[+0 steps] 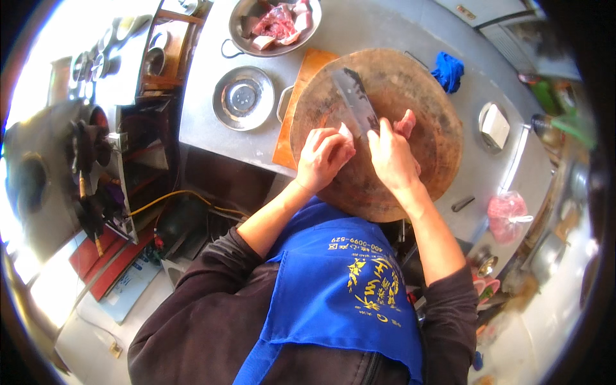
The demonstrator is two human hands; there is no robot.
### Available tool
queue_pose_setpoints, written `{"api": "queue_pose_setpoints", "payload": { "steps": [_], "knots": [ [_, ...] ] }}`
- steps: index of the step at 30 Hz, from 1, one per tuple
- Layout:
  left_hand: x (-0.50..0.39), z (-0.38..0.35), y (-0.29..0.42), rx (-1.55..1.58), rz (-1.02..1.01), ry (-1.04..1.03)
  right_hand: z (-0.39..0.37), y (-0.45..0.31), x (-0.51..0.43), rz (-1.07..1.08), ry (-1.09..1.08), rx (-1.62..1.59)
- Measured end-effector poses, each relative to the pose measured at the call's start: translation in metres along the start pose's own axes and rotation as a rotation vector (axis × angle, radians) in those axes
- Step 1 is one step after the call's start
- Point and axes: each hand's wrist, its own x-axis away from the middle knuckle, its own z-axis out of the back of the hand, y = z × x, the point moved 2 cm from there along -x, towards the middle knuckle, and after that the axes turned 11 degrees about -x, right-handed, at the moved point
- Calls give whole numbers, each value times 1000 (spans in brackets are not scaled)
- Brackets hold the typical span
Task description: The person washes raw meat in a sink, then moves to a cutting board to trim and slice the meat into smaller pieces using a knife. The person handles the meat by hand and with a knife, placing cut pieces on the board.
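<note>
My left hand [321, 156] grips a piece of raw meat [347, 140] above the left part of a round wooden chopping block [433, 110]. In my right hand [392, 156] is the handle of a cleaver [355, 98], its broad blade pointing away from me over the block, just right of the held meat. Another piece of raw meat [405, 124] lies on the block beyond my right hand, and a bit more shows beside that hand. Under the block's left side is an orange-brown wooden board [285, 144]. Whether the blade touches the wood I cannot tell.
A metal bowl of raw meat chunks [276, 26] stands at the back left, with a shallow metal dish [243, 98] nearer. On the right are a blue cloth [448, 72], a white block on a dish [494, 126], a small dark-handled tool [463, 204] and a plastic bag of pink meat [506, 216].
</note>
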Motion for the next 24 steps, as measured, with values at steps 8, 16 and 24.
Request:
{"api": "queue_pose_setpoints", "payload": {
  "steps": [8, 16, 24],
  "knots": [
    [3, 5, 0, -13, -5, -25, -3, -28, 93, 56, -91, 447],
    [-1, -2, -2, -16, -16, -79, -25, -33, 57, 70, -102, 490],
    [3, -1, -4, -22, 14, -105, -26, -33, 51, 61, -96, 406]
  ]
}}
